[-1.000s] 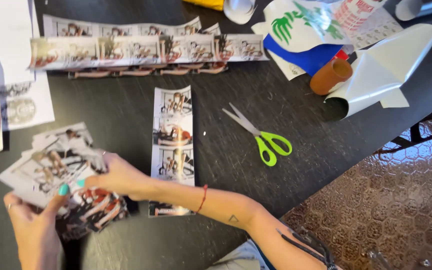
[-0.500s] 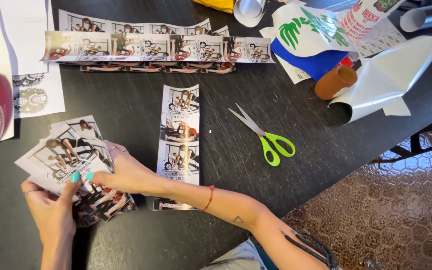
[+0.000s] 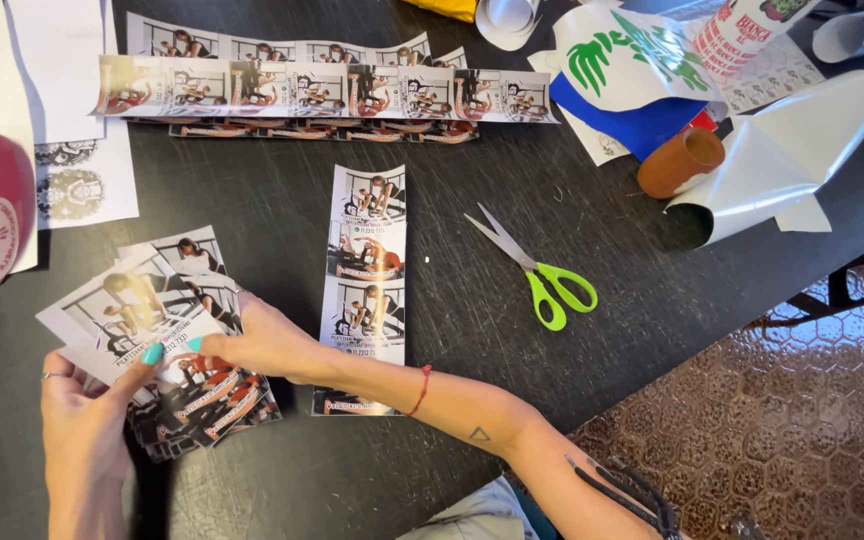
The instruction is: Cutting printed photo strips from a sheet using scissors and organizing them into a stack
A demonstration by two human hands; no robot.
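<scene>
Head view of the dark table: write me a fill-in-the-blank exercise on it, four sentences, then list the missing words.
1. Both hands, the left hand and the right hand, hold a stack of cut ____.
2. The scissors lying on the black table have handles of the colour ____.
3. The scissors lie to the ____ of the upright strip of prints.
4. The scissors' blades are ____.

Missing words: photo prints; green; right; open
</scene>
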